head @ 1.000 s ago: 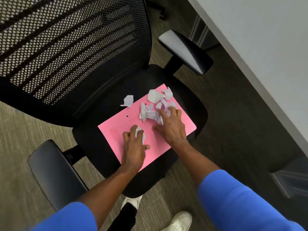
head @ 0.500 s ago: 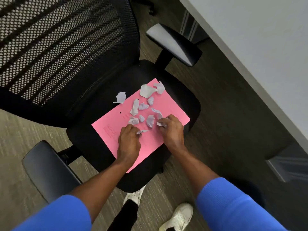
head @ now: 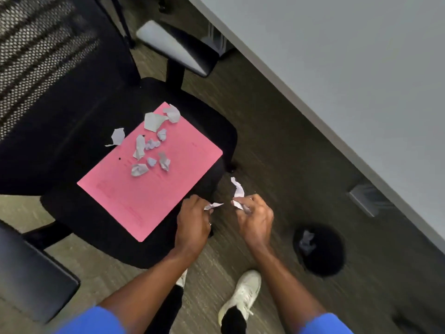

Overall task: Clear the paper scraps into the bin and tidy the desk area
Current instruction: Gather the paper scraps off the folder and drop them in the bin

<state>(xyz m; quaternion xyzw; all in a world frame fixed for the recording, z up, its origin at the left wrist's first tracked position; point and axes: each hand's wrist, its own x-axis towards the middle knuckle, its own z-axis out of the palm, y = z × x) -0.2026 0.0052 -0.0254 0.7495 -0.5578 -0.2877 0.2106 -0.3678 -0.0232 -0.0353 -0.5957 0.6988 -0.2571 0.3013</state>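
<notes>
Nearest: both hands off the front edge of the chair seat (head: 101,213), over carpet; left hand (head: 192,222) curled closed, grip pinching a small paper scrap (head: 213,205); right hand (head: 255,218) likewise closed, its grip on a longer twisted scrap (head: 238,189) standing up out of the fingers; bin (head: 320,251) lies low and to the right, on the floor near the bench (head: 349,56); right hand nearer it, left must cross further; one crumpled piece already inside; judged step: carry to the bin and drop; farther off, loose scraps (head: 149,150) remain on the pink folder (head: 156,189), one scrap (head: 117,136) just off it on the seat.
</notes>
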